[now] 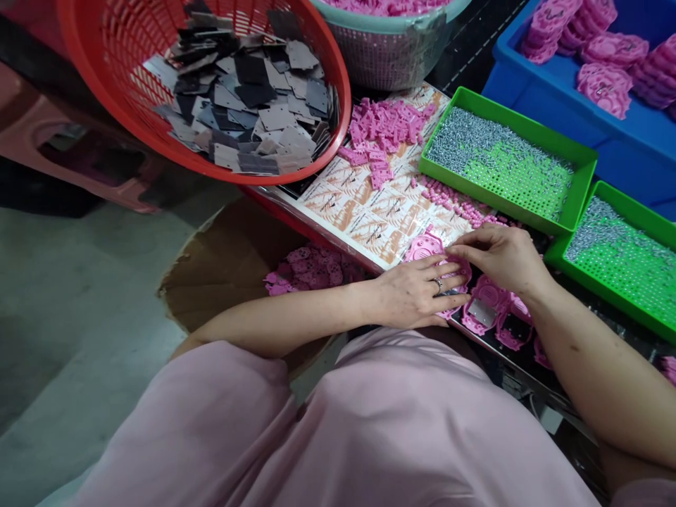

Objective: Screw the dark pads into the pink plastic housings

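My left hand (409, 292), with a ring on one finger, lies flat with its fingers stretched over a pink plastic casing (425, 246) at the table's edge. Thumb and fingers of my right hand (504, 259) are pinched together just above the same casing; whatever they hold is too small or hidden. To the right, a pink casing with a grey plate in it (483, 310) and another pink casing (515, 327) lie in a row. Small pink pegs (457, 201) are scattered behind my hands.
A red basket (338, 134) of grey and black plates stands at the left. Loose pink parts (388, 127) lie on the patterned board (343, 193). Green trays (515, 201) hold small metal screws. Behind are a blue bin (570, 120) and a pale green basket (380, 53). Below sits a cardboard box (211, 260).
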Available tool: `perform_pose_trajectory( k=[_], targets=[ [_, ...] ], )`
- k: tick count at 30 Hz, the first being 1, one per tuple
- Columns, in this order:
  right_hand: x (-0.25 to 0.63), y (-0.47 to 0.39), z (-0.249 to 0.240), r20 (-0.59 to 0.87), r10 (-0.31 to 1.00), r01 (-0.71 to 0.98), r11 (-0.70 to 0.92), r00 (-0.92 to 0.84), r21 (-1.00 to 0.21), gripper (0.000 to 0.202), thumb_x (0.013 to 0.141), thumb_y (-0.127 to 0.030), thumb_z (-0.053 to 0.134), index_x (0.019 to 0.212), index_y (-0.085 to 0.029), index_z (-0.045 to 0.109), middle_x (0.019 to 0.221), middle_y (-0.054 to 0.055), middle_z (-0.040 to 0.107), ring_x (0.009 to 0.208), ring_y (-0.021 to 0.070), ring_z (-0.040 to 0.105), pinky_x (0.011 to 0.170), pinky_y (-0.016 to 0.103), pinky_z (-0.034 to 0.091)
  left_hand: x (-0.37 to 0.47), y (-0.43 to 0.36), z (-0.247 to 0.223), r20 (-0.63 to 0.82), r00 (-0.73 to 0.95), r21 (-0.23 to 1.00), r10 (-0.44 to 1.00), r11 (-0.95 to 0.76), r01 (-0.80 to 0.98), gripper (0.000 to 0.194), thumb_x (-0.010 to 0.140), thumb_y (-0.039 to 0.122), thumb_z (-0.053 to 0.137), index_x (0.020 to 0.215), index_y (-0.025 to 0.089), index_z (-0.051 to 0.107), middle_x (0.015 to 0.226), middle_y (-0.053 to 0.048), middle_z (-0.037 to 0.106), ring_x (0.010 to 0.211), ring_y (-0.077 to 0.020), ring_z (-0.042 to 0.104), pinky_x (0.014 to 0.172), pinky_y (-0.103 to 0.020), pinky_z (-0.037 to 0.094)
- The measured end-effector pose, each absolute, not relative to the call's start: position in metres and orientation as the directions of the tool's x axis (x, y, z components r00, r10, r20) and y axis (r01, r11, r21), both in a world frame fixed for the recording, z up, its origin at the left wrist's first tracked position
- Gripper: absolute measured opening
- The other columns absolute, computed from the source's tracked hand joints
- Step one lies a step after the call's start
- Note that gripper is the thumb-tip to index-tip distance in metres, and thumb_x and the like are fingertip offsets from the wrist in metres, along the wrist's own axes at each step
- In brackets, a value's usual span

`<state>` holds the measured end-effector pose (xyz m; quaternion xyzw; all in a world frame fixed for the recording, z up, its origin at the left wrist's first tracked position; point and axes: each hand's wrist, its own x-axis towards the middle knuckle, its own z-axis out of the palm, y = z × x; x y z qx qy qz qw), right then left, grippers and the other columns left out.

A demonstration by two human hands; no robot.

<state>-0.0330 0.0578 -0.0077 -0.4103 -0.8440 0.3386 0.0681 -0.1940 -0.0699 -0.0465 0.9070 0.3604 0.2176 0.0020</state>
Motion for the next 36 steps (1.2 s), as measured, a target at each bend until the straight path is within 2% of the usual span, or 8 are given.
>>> perform_pose_trajectory(
  k=[9, 13, 18, 20, 25, 29, 32, 36],
  targets=[
    [-0.038, 0.054, 0.000, -0.091, 0.721, 0.658, 0.564, -0.687, -0.499, 0.019, 0.078, -0.034, 0.070, 0.089, -0.018, 0.068, 0.073, 0.002, 0.067, 0.060, 0.0120, 0.057, 0.060, 0.027, 0.043, -0.194, -0.070, -0.045, 0.410, 0.637, 0.148, 0.652, -0.737, 0.659, 0.045, 0.095, 0.046, 0.049, 0.125, 0.016, 0.062, 0.129, -0.013, 0.062, 0.125, -0.0260, 0.054, 0.109, -0.042, 0.039],
    [-0.040, 0.071, 0.004, 0.091, 0.708, 0.670, 0.697, -0.701, -0.257, 0.023, 0.087, -0.036, 0.058, 0.093, -0.018, 0.071, 0.089, 0.009, 0.067, 0.073, 0.0179, 0.061, 0.067, 0.032, 0.045, -0.194, -0.069, -0.045, 0.421, 0.629, 0.145, 0.653, -0.733, 0.664, 0.044, 0.095, 0.045, 0.049, 0.125, 0.016, 0.062, 0.131, -0.012, 0.061, 0.124, -0.0257, 0.054, 0.106, -0.040, 0.042],
    [-0.052, 0.082, 0.001, -0.048, 0.703, 0.705, 0.710, -0.709, -0.008, 0.028, 0.089, -0.034, 0.051, 0.099, -0.018, 0.071, 0.102, 0.013, 0.066, 0.077, 0.0230, 0.063, 0.062, 0.035, 0.043, -0.197, -0.069, -0.035, 0.359, 0.607, 0.167, 0.709, -0.689, 0.706, 0.040, 0.094, 0.038, 0.052, 0.126, 0.015, 0.060, 0.132, -0.011, 0.060, 0.126, -0.0264, 0.053, 0.108, -0.044, 0.038],
    [-0.053, 0.081, 0.004, -0.020, 0.703, 0.703, 0.709, -0.711, -0.059, 0.027, 0.088, -0.033, 0.052, 0.097, -0.017, 0.071, 0.101, 0.013, 0.067, 0.078, 0.0235, 0.063, 0.063, 0.036, 0.044, -0.192, -0.069, -0.031, 0.365, 0.599, 0.178, 0.713, -0.685, 0.707, 0.041, 0.093, 0.040, 0.053, 0.126, 0.015, 0.060, 0.131, -0.011, 0.061, 0.126, -0.0274, 0.052, 0.109, -0.046, 0.037],
    [-0.024, 0.071, 0.021, 0.091, 0.747, 0.638, 0.619, -0.659, -0.457, 0.026, 0.084, -0.030, 0.057, 0.105, -0.019, 0.070, 0.087, 0.006, 0.072, 0.074, 0.0173, 0.065, 0.073, 0.033, 0.051, -0.159, -0.066, -0.029, 0.426, 0.608, 0.196, 0.671, -0.724, 0.662, 0.044, 0.094, 0.044, 0.051, 0.126, 0.016, 0.061, 0.130, -0.010, 0.062, 0.126, -0.0263, 0.052, 0.109, -0.045, 0.036],
    [0.015, 0.062, 0.024, -0.125, 0.804, 0.642, 0.359, -0.582, -0.677, 0.032, 0.080, -0.041, 0.064, 0.104, -0.023, 0.073, 0.080, 0.003, 0.073, 0.066, 0.0140, 0.065, 0.063, 0.028, 0.051, -0.142, -0.065, -0.032, 0.359, 0.616, 0.171, 0.701, -0.698, 0.695, 0.046, 0.092, 0.044, 0.056, 0.124, 0.013, 0.062, 0.129, -0.013, 0.062, 0.126, -0.0272, 0.052, 0.109, -0.043, 0.038],
    [0.032, 0.058, 0.015, -0.280, 0.814, 0.661, 0.162, -0.509, -0.732, 0.032, 0.071, -0.048, 0.072, 0.088, -0.021, 0.076, 0.065, 0.002, 0.070, 0.056, 0.0132, 0.062, 0.058, 0.028, 0.049, -0.145, -0.067, -0.034, 0.358, 0.611, 0.137, 0.706, -0.687, 0.713, 0.046, 0.091, 0.042, 0.057, 0.124, 0.011, 0.061, 0.126, -0.013, 0.064, 0.124, -0.0270, 0.055, 0.107, -0.043, 0.040],
    [0.032, 0.057, 0.001, -0.219, 0.819, 0.657, 0.235, -0.531, -0.716, 0.025, 0.072, -0.047, 0.072, 0.081, -0.024, 0.076, 0.083, 0.002, 0.074, 0.072, 0.0149, 0.066, 0.071, 0.030, 0.050, -0.152, -0.070, -0.034, 0.360, 0.621, 0.110, 0.697, -0.692, 0.713, 0.045, 0.092, 0.042, 0.058, 0.124, 0.012, 0.062, 0.127, -0.012, 0.064, 0.122, -0.0251, 0.057, 0.106, -0.042, 0.042]
  ],
)
